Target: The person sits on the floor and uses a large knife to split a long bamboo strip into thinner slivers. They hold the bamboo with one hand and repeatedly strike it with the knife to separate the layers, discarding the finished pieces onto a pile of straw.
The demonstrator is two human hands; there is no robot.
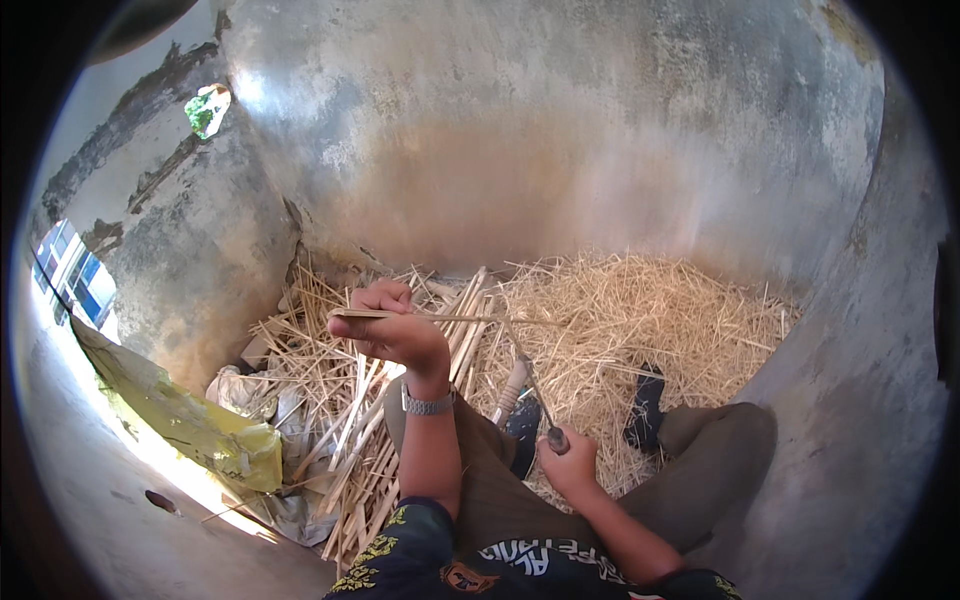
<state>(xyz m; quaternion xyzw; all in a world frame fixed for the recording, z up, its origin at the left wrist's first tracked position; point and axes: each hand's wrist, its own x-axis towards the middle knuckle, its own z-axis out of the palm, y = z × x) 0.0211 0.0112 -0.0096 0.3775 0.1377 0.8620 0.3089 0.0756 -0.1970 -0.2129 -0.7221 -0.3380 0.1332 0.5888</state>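
Note:
My left hand (pixel 392 328) is raised in front of me, shut on a thin pale bamboo strip (pixel 455 319) that runs level to the right. My right hand (pixel 568 462) sits lower, near my knee, shut on the handle of a slim knife (pixel 530 385). The knife's blade slants up to the left and meets the strip near its right part. A watch (pixel 427 404) is on my left wrist. I sit on the floor with my legs in brown trousers stretched toward a heap of shavings.
A bundle of split bamboo sticks (pixel 365 450) lies on the floor at my left. Fine straw-like shavings (pixel 640 320) cover the floor ahead. A yellow sack (pixel 190 425) leans at the left. Stained concrete walls (pixel 560 130) close in ahead and at the right.

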